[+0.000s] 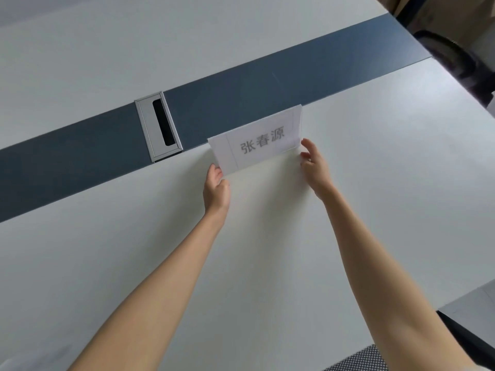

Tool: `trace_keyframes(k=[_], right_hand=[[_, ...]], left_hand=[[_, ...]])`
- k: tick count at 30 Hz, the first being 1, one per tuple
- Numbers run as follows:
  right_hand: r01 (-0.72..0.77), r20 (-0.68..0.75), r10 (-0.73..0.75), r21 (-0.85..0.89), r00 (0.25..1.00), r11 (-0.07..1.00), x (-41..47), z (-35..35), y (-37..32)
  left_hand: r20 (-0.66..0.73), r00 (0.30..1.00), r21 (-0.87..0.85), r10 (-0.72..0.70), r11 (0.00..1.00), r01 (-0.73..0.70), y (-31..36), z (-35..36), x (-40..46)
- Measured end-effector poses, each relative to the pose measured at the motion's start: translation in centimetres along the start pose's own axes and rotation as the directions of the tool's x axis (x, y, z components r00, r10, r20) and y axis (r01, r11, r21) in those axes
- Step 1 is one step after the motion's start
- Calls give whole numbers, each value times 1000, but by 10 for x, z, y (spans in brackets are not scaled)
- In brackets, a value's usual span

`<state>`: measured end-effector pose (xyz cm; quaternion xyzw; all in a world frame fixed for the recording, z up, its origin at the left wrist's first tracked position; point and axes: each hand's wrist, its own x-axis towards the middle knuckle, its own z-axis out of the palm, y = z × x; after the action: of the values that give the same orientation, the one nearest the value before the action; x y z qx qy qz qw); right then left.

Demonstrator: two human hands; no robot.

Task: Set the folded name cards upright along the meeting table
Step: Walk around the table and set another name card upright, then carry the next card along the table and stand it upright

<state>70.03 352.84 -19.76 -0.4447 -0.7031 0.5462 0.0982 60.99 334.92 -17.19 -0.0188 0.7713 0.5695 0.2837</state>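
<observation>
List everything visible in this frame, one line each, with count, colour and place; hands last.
name card: 1, white with grey printed characters, standing at the near edge of the dark strip, held at both ends
table: 1, white, fills most of the view
strip: 1, dark blue-grey, runs across the table's middle
cable port: 1, silver frame with black slot, set in the strip left of the card
chair: 1, black, top right past the table's end
left hand: 1, pinching the card's lower left corner
right hand: 1, fingers on the card's right end
</observation>
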Motion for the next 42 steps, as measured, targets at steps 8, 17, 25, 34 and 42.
trace_keyframes(k=[8,17,25,34,42], right_hand=[[28,43,-28,-16,999,999,20,1,4],[13,-4,-13,96,1000,995,0,2,11],[5,70,-20,218,997,976,-124,36,18],[36,491,-134,204,861,978,-281,125,-16],[111,682,-114,48,722,993,-346,190,-34]], left_hand=[[83,994,63,75,995,-80,-4,-1,27],[49,998,93,41,995,-45,-10,-7,10],[119,993,128,-16,992,0,-7,-41,-63],[107,953,287,285,908,-304,10,-208,-180],[-255,848,563,464,784,-260,-42,-337,-220]])
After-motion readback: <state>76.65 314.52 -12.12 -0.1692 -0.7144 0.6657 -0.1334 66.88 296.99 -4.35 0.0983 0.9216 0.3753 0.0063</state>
